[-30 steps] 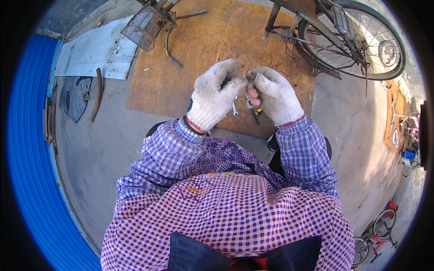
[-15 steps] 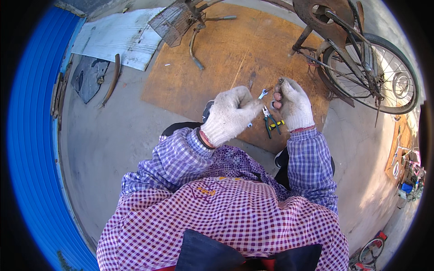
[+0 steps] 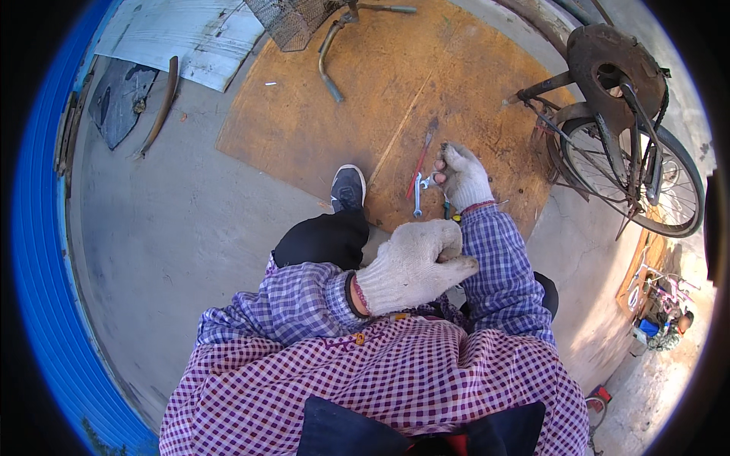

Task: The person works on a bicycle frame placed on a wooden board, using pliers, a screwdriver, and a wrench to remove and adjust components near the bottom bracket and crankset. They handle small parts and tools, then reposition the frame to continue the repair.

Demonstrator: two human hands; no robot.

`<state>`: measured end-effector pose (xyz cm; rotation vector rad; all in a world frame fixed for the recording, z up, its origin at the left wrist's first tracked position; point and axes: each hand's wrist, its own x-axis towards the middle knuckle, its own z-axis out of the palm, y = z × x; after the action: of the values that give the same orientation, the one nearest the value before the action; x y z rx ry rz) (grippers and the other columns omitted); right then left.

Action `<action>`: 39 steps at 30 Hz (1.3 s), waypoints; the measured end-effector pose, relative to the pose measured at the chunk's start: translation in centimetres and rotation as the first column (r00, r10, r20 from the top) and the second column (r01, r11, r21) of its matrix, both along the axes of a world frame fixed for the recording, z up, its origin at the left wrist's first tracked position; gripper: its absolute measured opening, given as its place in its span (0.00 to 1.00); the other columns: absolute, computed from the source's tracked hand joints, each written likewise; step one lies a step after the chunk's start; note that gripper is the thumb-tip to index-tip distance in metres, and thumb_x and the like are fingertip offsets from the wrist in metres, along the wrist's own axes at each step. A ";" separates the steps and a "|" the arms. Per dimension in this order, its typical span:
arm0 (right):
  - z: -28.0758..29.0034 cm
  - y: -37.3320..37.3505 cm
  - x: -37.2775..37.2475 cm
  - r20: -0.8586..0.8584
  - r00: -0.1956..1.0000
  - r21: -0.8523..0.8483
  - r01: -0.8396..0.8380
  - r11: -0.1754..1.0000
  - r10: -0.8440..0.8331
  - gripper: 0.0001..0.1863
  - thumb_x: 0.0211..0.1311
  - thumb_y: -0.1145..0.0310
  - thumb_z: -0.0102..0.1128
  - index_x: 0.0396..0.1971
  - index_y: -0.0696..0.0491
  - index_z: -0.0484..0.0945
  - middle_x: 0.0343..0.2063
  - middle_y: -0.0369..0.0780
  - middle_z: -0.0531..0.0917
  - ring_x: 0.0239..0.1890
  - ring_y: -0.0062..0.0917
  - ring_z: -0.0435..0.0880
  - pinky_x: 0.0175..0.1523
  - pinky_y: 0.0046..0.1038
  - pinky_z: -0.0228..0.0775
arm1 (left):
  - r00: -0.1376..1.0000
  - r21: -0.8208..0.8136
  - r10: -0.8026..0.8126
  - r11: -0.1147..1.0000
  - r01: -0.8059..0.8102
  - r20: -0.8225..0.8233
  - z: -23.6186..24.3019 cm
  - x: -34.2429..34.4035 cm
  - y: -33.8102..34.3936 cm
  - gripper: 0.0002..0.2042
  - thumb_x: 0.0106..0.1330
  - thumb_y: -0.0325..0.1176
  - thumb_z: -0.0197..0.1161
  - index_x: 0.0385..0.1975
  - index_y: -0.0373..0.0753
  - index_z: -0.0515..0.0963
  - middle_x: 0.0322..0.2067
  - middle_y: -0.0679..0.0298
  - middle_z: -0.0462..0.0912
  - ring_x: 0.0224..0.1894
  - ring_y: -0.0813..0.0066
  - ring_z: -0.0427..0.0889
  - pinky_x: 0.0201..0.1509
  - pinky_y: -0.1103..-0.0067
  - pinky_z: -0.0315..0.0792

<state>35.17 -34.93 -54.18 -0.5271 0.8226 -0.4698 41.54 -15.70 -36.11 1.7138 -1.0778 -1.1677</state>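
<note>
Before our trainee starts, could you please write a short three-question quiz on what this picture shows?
1. True or false: the white-gloved left hand is nearer the purple-and-white checked apron than the white-gloved right hand is.
2. Which of these lies on the orange-brown wooden board?
A) a claw hammer
B) a long, thin red tool
C) a hand saw
3. Along which side of the picture does the blue corrugated panel run?

Key: 1. True. 2. B. 3. The left side.
</note>
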 end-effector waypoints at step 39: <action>-46.6 -12.7 16.6 -0.190 0.982 0.396 0.064 0.916 0.013 0.16 0.73 0.74 0.58 0.57 0.59 0.73 0.39 0.45 0.79 0.36 0.34 0.79 0.36 0.37 0.73 | 0.789 0.595 0.362 0.804 0.006 -0.497 -30.2 24.2 -10.1 0.18 0.64 0.46 0.75 0.28 0.37 0.78 0.26 0.66 0.80 0.31 0.80 0.78 0.36 0.77 0.73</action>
<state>51.77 -47.64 -100.73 -0.1797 1.0789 -0.2640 65.78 -25.79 -66.29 1.6278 -0.1477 -1.8561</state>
